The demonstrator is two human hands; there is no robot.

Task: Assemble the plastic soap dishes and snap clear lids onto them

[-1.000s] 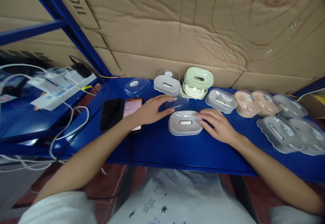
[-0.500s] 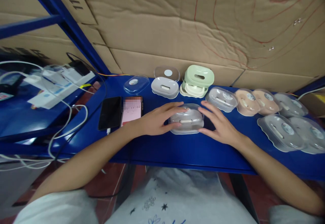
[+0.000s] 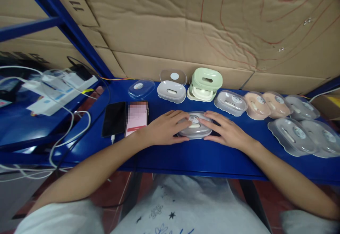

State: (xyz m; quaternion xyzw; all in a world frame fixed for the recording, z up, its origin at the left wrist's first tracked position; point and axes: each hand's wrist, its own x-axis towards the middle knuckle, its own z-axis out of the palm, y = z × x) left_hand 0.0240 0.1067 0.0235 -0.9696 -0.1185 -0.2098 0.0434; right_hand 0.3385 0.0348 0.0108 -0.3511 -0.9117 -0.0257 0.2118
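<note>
A grey soap box (image 3: pixel 197 133) with a clear domed lid and a round sticker lies on the blue table in front of me. My left hand (image 3: pixel 170 127) grips its left side, fingers over the lid and thumb along the near edge. From the right, my right hand (image 3: pixel 225 129) grips it the same way, fingertips on the lid close to the sticker. Behind it stand a lidless light grey soap box (image 3: pixel 171 91) and a stack of pale green soap box parts (image 3: pixel 207 80).
Clear lids (image 3: pixel 141 88) lie at the back left. Lidded boxes in grey and peach (image 3: pixel 257 105) line the right side. Two phones (image 3: pixel 114 119) rest left of my hands. A white power strip (image 3: pixel 63 94) with cables sits further left, and cardboard (image 3: pixel 159 25) walls the back.
Both hands have come closer together and down onto the lid, with fingers now over its top. The round sticker shows more clearly on the lid.
</note>
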